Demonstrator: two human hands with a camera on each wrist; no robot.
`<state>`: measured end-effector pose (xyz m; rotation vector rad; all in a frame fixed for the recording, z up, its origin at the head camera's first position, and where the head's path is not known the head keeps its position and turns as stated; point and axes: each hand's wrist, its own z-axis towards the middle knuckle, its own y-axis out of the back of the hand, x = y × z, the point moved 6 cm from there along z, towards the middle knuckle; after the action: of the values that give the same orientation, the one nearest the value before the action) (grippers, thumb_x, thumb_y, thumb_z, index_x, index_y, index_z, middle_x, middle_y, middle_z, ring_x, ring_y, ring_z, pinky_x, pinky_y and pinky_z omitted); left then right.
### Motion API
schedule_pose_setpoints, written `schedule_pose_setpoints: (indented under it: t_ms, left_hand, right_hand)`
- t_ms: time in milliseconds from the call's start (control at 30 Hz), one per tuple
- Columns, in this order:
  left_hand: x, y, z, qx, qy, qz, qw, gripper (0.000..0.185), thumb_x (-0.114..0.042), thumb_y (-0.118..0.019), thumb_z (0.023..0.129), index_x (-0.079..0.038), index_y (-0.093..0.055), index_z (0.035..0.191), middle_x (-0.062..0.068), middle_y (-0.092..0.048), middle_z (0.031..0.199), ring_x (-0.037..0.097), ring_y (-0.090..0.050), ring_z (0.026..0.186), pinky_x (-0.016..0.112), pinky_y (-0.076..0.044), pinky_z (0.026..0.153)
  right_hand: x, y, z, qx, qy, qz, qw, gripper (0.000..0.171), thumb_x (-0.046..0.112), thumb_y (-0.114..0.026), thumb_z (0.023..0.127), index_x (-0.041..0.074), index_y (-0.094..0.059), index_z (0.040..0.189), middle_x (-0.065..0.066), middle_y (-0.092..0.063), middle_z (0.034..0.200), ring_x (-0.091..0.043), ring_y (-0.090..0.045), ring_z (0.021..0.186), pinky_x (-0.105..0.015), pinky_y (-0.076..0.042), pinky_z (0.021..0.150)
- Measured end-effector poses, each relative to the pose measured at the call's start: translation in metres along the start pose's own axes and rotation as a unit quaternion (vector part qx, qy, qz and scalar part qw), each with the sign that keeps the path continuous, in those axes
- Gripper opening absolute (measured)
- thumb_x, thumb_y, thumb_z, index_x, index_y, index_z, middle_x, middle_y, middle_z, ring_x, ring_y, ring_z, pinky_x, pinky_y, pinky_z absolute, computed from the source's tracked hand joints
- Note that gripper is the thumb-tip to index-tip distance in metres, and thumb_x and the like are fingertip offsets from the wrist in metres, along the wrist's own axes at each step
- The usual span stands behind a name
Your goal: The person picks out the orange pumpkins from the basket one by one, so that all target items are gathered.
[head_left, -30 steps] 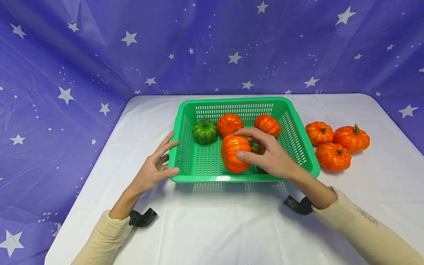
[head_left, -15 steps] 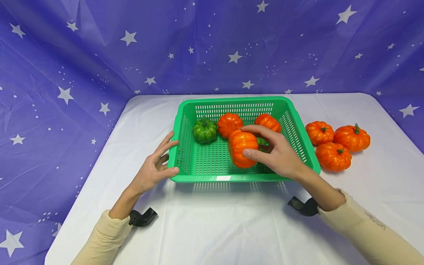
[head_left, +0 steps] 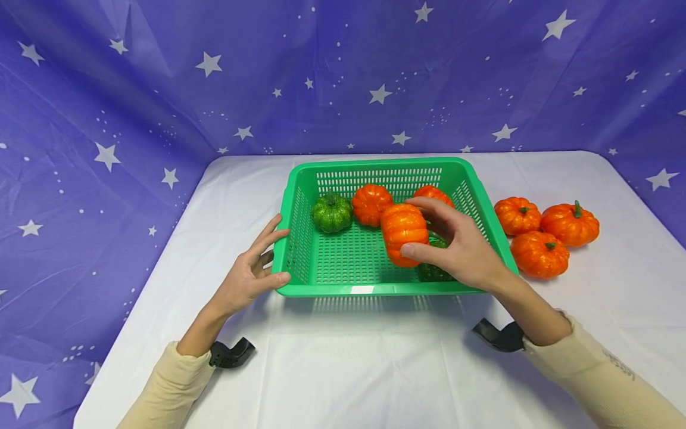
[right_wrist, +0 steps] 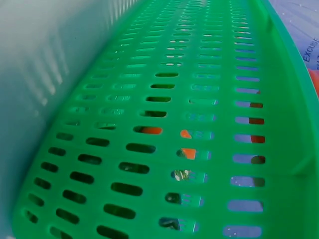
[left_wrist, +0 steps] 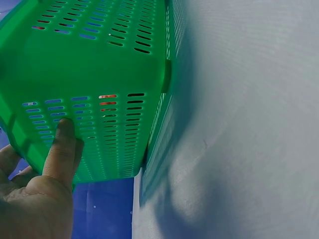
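Note:
My right hand (head_left: 461,244) grips a ribbed orange pumpkin (head_left: 403,232) between thumb and fingers, over the inside of a green plastic basket (head_left: 375,289). Partly hidden beneath that hand is a dark green pumpkin (head_left: 435,271). At the basket's left end, my left hand (head_left: 249,274) holds the rim, thumb at the front corner and fingertips over the edge. The left wrist view shows a finger (left_wrist: 62,149) of it against the slotted outer wall. Also in the basket are a green pumpkin (head_left: 332,213), an orange pumpkin (head_left: 372,204) and another orange pumpkin (head_left: 433,193), partly covered by the right hand.
Right of the basket, three orange pumpkins sit close together: a rear one (head_left: 517,215), a front one (head_left: 539,254) and one with a tall stem (head_left: 570,224). A white cloth (head_left: 354,363) covers the table. Behind hangs a purple star-patterned curtain (head_left: 343,77).
My right hand has moved the held pumpkin rightward and slightly back within the basket, so it now partly covers the back-right orange pumpkin. The left hand has stayed on the rim.

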<state>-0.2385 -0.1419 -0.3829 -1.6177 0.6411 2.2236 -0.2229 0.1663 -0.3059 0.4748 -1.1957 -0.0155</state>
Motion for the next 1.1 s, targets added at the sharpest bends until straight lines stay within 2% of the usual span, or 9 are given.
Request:
schedule_pose_setpoints:
  t_ms: [133, 267, 467, 667, 800, 933, 1100]
  left_hand:
    - [0.0, 0.0, 0.0, 0.0, 0.001, -0.008, 1.0, 0.068, 0.004, -0.062, 0.082, -0.002, -0.029, 0.142, -0.003, -0.001, 0.153, 0.036, -0.016, 0.133, 0.031, -0.036, 0.098]
    - [-0.001, 0.0, 0.0, 0.0, 0.001, 0.003, 1.0, 0.068, 0.003, -0.062, 0.083, -0.004, -0.03, 0.142, -0.003, -0.002, 0.153, 0.035, -0.016, 0.133, 0.033, -0.033, 0.099]
    - [0.0, 0.0, 0.0, 0.0, 0.001, 0.007, 1.0, 0.068, 0.003, -0.062, 0.082, -0.005, -0.031, 0.142, -0.004, -0.002, 0.153, 0.033, -0.015, 0.134, 0.04, -0.03, 0.101]
    - [0.0, 0.0, 0.0, -0.003, 0.005, 0.002, 1.0, 0.068, 0.004, -0.063, 0.082, -0.005, -0.031, 0.142, -0.004, -0.003, 0.152, 0.033, -0.015, 0.134, 0.038, -0.03, 0.101]
    - [0.0, 0.0, 0.0, -0.005, 0.006, 0.003, 1.0, 0.068, 0.003, -0.063, 0.082, -0.005, -0.031, 0.142, -0.005, -0.003, 0.152, 0.033, -0.015, 0.133, 0.042, -0.028, 0.101]
    - [0.0, 0.0, 0.0, -0.006, 0.004, 0.004, 1.0, 0.068, 0.004, -0.063, 0.082, -0.004, -0.031, 0.142, -0.004, -0.003, 0.152, 0.033, -0.015, 0.134, 0.048, -0.024, 0.102]
    - [-0.001, 0.0, 0.0, -0.005, 0.003, 0.007, 1.0, 0.068, 0.004, -0.063, 0.082, -0.003, -0.03, 0.142, -0.004, -0.003, 0.153, 0.035, -0.016, 0.133, 0.045, -0.028, 0.1]
  right_hand:
    - [0.001, 0.003, -0.001, -0.002, -0.008, -0.023, 1.0, 0.056, 0.01, -0.072, 0.079, 0.021, -0.05, 0.129, 0.002, -0.053, 0.115, -0.017, -0.055, 0.1, -0.032, -0.049, 0.081]
    - [0.002, 0.005, -0.003, -0.004, -0.01, -0.025, 1.0, 0.058, 0.01, -0.072, 0.079, 0.022, -0.049, 0.13, 0.002, -0.052, 0.117, -0.018, -0.054, 0.1, -0.033, -0.051, 0.077]
    - [0.001, 0.009, -0.006, -0.01, -0.011, -0.009, 1.0, 0.066, 0.007, -0.074, 0.076, 0.02, -0.044, 0.133, 0.0, -0.05, 0.122, -0.021, -0.052, 0.104, -0.031, -0.05, 0.081]
    - [0.0, 0.013, -0.011, -0.021, -0.027, -0.015, 0.999, 0.065, 0.007, -0.078, 0.073, 0.014, -0.042, 0.127, -0.001, -0.051, 0.119, -0.019, -0.05, 0.106, -0.027, -0.046, 0.085]
    - [0.0, 0.018, -0.014, -0.02, -0.02, -0.023, 0.999, 0.064, 0.004, -0.076, 0.074, 0.015, -0.045, 0.129, -0.001, -0.05, 0.122, -0.019, -0.047, 0.108, -0.025, -0.042, 0.089]
    - [0.001, 0.022, -0.018, -0.02, -0.016, -0.042, 0.999, 0.064, 0.004, -0.075, 0.075, 0.018, -0.047, 0.131, 0.002, -0.047, 0.127, -0.02, -0.047, 0.107, -0.023, -0.043, 0.086]
    - [0.002, 0.026, -0.022, -0.025, -0.015, -0.059, 0.998, 0.066, 0.006, -0.076, 0.074, 0.021, -0.048, 0.132, 0.004, -0.047, 0.129, -0.02, -0.048, 0.106, -0.022, -0.045, 0.084]
